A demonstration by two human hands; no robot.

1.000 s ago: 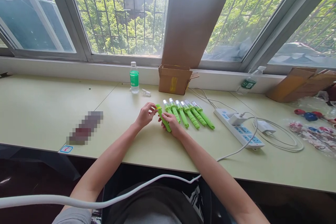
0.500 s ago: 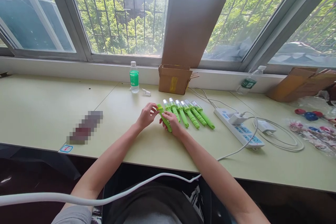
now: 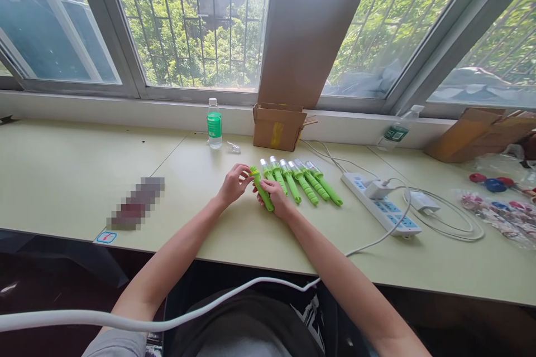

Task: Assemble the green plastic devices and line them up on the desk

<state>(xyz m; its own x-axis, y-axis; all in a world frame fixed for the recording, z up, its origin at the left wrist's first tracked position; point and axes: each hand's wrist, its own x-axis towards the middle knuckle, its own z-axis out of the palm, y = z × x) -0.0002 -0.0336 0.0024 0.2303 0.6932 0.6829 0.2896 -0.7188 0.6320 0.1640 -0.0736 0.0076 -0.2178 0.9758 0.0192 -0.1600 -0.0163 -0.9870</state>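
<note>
A green plastic tube (image 3: pixel 264 198) with a ridged, threaded-looking top end is held slanted just above the table. My right hand (image 3: pixel 276 197) is closed around its body, the thumb lying along it. At the upper end, my left hand (image 3: pixel 234 184) pinches the ridged part between thumb and fingers; whether a small piece is also in that pinch is hidden. Close to my right hand lies a row of several similar green tubes (image 3: pixel 309 187), each with a clear cap at its far end; some have spiral grooves.
A water bottle (image 3: pixel 215 128) and a small clear plastic piece (image 3: pixel 233 148) stand left of a cardboard box (image 3: pixel 276 128). On the right are a power strip (image 3: pixel 381 206), looped white cables and bagged items (image 3: pixel 500 203). A white cable (image 3: pixel 201 307) crosses in front of my body.
The green tube has turned slightly in my right hand, and my right fingers have shifted a little on it. My left hand keeps its place at the ridged end.
</note>
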